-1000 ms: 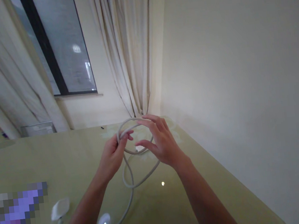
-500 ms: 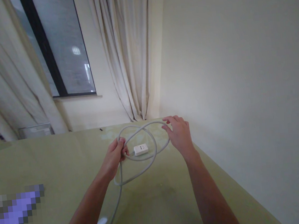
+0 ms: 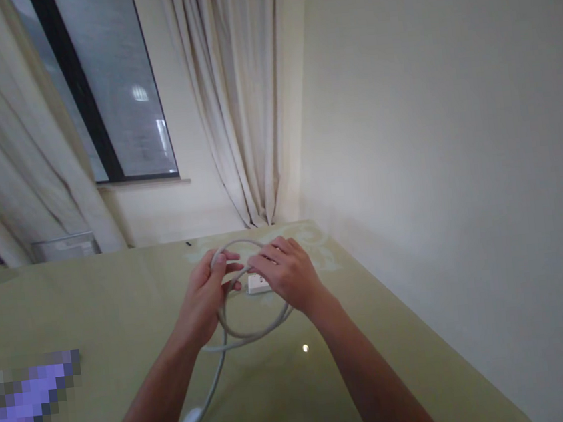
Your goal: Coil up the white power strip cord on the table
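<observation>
A thick white cable (image 3: 247,336) lies in loops on the green glass-topped table (image 3: 120,302). My left hand (image 3: 205,299) is closed round the gathered loops at their left side. My right hand (image 3: 285,274) has its fingers curled over the cable at the top of the coil, right beside my left hand. A small white socket block (image 3: 255,283) at the cable's end rests on the table inside the coil, partly hidden under my right hand. The rest of the cable trails toward me to the lower left.
The table runs into a corner: a plain wall on the right, cream curtains (image 3: 240,101) and a dark window (image 3: 108,88) behind. A pixelated purple patch (image 3: 25,406) sits at the lower left. Light reflections glint on the glass top.
My right hand, stretched out to the right with a wide loop half a second ago, has come back left to meet my left hand. The coil is now smaller and tighter.
</observation>
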The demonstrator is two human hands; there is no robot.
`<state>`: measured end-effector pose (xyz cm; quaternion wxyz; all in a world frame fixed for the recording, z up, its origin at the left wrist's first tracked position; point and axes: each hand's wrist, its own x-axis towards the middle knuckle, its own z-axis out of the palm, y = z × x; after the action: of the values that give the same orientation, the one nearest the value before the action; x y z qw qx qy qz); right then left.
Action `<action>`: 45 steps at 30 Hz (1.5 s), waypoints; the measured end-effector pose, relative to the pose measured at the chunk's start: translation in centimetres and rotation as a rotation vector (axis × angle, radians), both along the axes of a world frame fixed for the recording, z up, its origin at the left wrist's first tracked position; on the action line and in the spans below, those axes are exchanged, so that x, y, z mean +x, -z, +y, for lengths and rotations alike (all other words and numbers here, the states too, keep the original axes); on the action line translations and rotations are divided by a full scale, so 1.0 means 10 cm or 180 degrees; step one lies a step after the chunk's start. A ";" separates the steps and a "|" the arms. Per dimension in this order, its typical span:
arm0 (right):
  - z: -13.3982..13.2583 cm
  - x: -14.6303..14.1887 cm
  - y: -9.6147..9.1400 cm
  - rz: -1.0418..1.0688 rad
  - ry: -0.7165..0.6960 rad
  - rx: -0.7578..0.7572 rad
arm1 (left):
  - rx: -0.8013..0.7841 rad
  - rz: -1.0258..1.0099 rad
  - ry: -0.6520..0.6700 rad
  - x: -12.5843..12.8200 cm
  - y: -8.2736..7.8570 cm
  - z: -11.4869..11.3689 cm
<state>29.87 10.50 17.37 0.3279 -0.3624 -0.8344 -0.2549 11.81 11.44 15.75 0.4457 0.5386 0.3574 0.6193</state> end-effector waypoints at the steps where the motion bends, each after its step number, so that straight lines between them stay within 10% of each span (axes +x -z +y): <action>1: 0.02 0.03 0.00 0.0015 0.0063 0.0054 | -0.0104 0.0047 0.0090 -0.03 0.00 0.01; 10: 0.14 1.05 -0.11 0.1782 0.1679 0.0077 | -0.0740 0.0440 0.0654 -0.10 0.21 0.15; 17: -0.11 0.45 -0.19 0.0746 -0.0195 -0.1113 | -0.0401 0.0284 0.0573 0.14 0.12 -0.03; 22: -0.12 0.06 -0.18 0.0630 0.0003 -0.1017 | -0.0091 0.0541 0.0382 0.04 -0.03 -0.10; 31: -0.01 0.93 -0.27 0.2998 0.0870 -0.0689 | 0.0049 0.1377 0.0061 -0.15 0.04 0.12; 38: -0.01 0.99 -0.31 0.5066 -0.0662 -0.1148 | 0.0230 0.2558 -0.0948 -0.47 0.23 0.37; 45: -0.06 0.93 -0.40 0.5532 -0.0963 -0.0665 | 0.0144 0.1825 0.0617 -0.48 0.05 0.21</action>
<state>39.13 9.85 21.41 0.8409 -0.3417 -0.3486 0.2338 6.98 13.53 15.24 0.3716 0.7328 0.4017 0.4044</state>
